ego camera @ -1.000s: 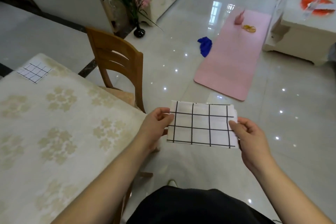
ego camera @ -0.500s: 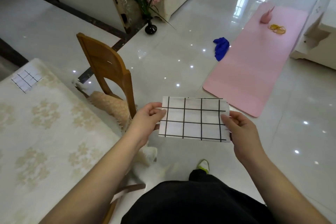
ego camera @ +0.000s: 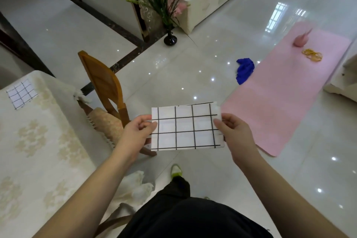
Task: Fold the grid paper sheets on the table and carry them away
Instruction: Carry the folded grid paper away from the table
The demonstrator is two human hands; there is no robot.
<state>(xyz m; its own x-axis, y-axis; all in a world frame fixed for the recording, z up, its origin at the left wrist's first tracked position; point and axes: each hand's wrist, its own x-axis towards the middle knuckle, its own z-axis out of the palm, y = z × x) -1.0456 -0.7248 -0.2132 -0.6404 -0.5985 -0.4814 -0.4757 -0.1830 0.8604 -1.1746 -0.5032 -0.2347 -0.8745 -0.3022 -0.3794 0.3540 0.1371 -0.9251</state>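
Note:
A folded white grid paper sheet [ego camera: 185,127] with black lines is held in the air in front of me, above the floor. My left hand [ego camera: 138,133] pinches its left edge and my right hand [ego camera: 234,133] pinches its right edge. A second, smaller grid sheet [ego camera: 21,94] lies flat near the far corner of the table [ego camera: 38,150], which is covered by a cream flowered cloth.
A wooden chair [ego camera: 104,87] stands by the table, left of the held sheet. On the glossy tile floor lie a pink mat [ego camera: 280,92], a blue cloth [ego camera: 244,69] and a black vase with a plant [ego camera: 170,39]. White furniture stands at far right.
The view has swung away from the table as I step out over the floor, one foot now forward. Both hands keep hold of the folded sheet.

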